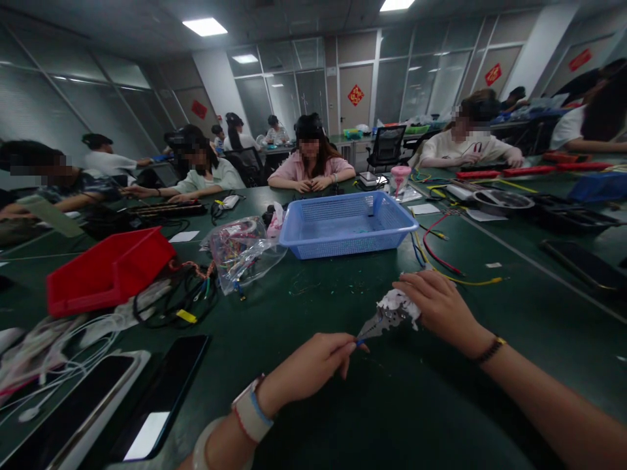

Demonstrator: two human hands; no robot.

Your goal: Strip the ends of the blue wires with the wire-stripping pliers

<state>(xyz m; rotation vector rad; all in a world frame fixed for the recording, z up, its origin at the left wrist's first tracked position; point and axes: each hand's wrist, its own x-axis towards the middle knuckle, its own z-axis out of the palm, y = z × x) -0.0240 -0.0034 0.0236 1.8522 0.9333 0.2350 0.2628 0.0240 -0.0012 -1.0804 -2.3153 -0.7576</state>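
Observation:
My right hand is wrapped round the handles of a metal wire-stripping plier, with crumpled white material about the grip. The plier's narrow jaws point down and left. At their tip is a small blue piece, pinched between the thumb and fingers of my left hand. Most of this piece is hidden by my fingers. Both hands are above the dark green table, close together.
A blue basket stands ahead. To the left are a red bin, a clear bag of wires, black cables and phones. Red and yellow wires lie at the right. Several people sit across the table.

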